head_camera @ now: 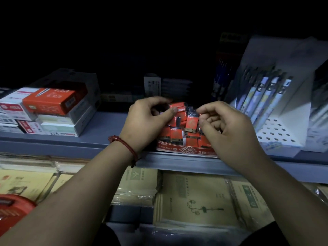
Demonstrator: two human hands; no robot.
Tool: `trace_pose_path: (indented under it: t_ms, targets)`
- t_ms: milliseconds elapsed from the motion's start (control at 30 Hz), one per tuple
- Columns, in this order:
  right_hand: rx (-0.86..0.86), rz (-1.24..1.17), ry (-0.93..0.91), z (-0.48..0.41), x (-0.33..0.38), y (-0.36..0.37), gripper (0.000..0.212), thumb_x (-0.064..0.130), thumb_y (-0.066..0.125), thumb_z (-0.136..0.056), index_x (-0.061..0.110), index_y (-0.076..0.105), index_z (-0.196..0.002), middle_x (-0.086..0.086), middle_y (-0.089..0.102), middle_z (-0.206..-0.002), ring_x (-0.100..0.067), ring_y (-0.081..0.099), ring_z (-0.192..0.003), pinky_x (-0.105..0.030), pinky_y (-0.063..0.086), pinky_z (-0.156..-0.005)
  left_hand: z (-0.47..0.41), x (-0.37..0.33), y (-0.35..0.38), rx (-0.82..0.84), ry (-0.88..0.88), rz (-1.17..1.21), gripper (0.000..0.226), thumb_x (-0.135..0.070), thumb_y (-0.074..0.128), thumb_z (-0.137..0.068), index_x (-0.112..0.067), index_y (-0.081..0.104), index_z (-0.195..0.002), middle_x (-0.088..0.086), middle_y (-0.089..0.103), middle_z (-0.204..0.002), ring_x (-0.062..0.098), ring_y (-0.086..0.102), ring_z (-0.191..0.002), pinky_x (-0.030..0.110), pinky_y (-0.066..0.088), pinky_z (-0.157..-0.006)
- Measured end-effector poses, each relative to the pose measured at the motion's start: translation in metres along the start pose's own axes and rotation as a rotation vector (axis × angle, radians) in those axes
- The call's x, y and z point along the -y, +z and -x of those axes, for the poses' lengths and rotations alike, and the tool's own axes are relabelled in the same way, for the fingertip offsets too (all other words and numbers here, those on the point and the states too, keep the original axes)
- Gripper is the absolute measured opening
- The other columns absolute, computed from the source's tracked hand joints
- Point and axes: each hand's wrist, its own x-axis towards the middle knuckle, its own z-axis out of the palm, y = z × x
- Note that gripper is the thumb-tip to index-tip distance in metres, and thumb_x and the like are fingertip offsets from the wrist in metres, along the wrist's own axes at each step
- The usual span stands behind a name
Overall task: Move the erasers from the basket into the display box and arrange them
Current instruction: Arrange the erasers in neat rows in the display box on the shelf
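The erasers (190, 126), red-and-black wrapped blocks marked 2B, lie jumbled in a low red display box (188, 151) that sits at the front edge of a grey-blue shelf (99, 128). Both hands are over the pile. The left hand (149, 121), with a red cord bracelet (124, 144) on its wrist, has thumb and forefinger curled round one of the erasers at the back of the box. The right hand (230, 132) has its fingers bent in, pinching a dark-wrapped one near the middle of the pile.

Toward the shelf's left end stand stacked orange and white cartons (49, 102). At its right end a white perforated stand (276, 128) holds a slanted row of pens (266, 96). The back of the shelf is lost in darkness.

Below the front edge, a lower level carries tan notebooks (195, 197) in clear plastic wrap. A red basket (14, 210) shows at the bottom left corner, by the left forearm; what it holds cannot be made out.
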Motion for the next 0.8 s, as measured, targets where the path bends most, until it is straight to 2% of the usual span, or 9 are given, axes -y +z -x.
trace_pose_path:
  t_ms: [100, 200, 333, 400, 533, 667, 733, 800]
  targets:
    - [0.022, 0.021, -0.027, 0.0, -0.001, -0.003, 0.023, -0.002, 0.061, -0.093, 0.013, 0.069, -0.109, 0.001, 0.063, -0.097, -0.013, 0.063, -0.085, -0.029, 0.053, -0.075, 0.002, -0.001, -0.005, 0.022, 0.049, -0.053, 0.038, -0.045, 0.075, -0.088, -0.029, 0.071, -0.123, 0.001, 0.072, -0.089, 0.014, 0.071, -0.083, 0.039, 0.062, -0.074]
    - [0.03, 0.057, -0.026, -0.002, -0.003, -0.006, 0.027, -0.004, 0.059, -0.092, 0.014, 0.07, -0.109, 0.001, 0.062, -0.097, -0.012, 0.061, -0.082, -0.028, 0.052, -0.075, 0.005, -0.002, -0.009, 0.034, 0.094, -0.102, 0.039, -0.044, 0.074, -0.089, -0.029, 0.07, -0.125, -0.003, 0.068, -0.094, 0.011, 0.067, -0.086, 0.03, 0.059, -0.075]
    - [0.012, 0.146, -0.033, -0.003, -0.003, -0.006, 0.026, 0.001, 0.063, -0.091, 0.015, 0.07, -0.111, 0.005, 0.055, -0.096, -0.007, 0.054, -0.071, -0.013, 0.042, -0.07, 0.012, -0.006, -0.013, -0.008, 0.16, -0.183, 0.038, -0.041, 0.075, -0.087, -0.032, 0.069, -0.123, -0.014, 0.053, -0.098, 0.0, 0.057, -0.088, 0.002, 0.041, -0.072]
    - [0.005, 0.19, -0.043, -0.005, -0.003, -0.003, 0.029, 0.003, 0.063, -0.092, 0.014, 0.069, -0.118, 0.005, 0.053, -0.105, -0.006, 0.054, -0.073, -0.008, 0.039, -0.072, 0.016, -0.007, -0.014, -0.045, 0.193, -0.202, 0.037, -0.041, 0.076, -0.086, -0.032, 0.069, -0.122, -0.019, 0.047, -0.099, -0.003, 0.052, -0.089, -0.001, 0.037, -0.073]
    - [0.037, 0.316, -0.089, -0.007, -0.005, 0.004, 0.032, 0.007, 0.061, -0.095, 0.009, 0.066, -0.126, 0.004, 0.052, -0.115, -0.001, 0.048, -0.074, -0.001, 0.035, -0.075, 0.026, -0.012, -0.017, -0.1, 0.327, -0.238, 0.026, -0.034, 0.074, -0.087, -0.027, 0.071, -0.112, -0.011, 0.054, -0.103, -0.004, 0.051, -0.091, 0.005, 0.037, -0.08]
    - [0.071, 0.343, -0.085, -0.008, -0.005, 0.008, 0.032, 0.008, 0.061, -0.095, 0.009, 0.067, -0.126, 0.001, 0.053, -0.113, -0.001, 0.046, -0.079, -0.005, 0.035, -0.078, 0.036, -0.013, -0.018, 0.049, 0.448, -0.299, 0.019, -0.024, 0.068, -0.092, -0.022, 0.074, -0.111, -0.005, 0.061, -0.105, 0.013, 0.058, -0.099, 0.032, 0.05, -0.087]
    - [0.05, 0.299, -0.091, -0.01, -0.002, 0.006, 0.027, 0.006, 0.062, -0.093, 0.011, 0.07, -0.118, 0.002, 0.052, -0.108, 0.0, 0.048, -0.075, -0.004, 0.035, -0.076, 0.04, -0.014, -0.019, 0.154, 0.483, -0.331, 0.024, -0.021, 0.061, -0.093, -0.023, 0.075, -0.112, -0.007, 0.062, -0.107, 0.016, 0.059, -0.101, 0.038, 0.05, -0.09]
    - [0.06, 0.241, -0.105, -0.012, -0.001, 0.0, 0.019, 0.002, 0.063, -0.091, 0.014, 0.074, -0.101, 0.005, 0.054, -0.098, -0.001, 0.051, -0.071, -0.005, 0.036, -0.071, 0.043, -0.013, -0.019, 0.234, 0.506, -0.373, 0.032, -0.024, 0.053, -0.092, -0.024, 0.075, -0.115, -0.011, 0.061, -0.109, 0.015, 0.057, -0.102, 0.036, 0.049, -0.091]
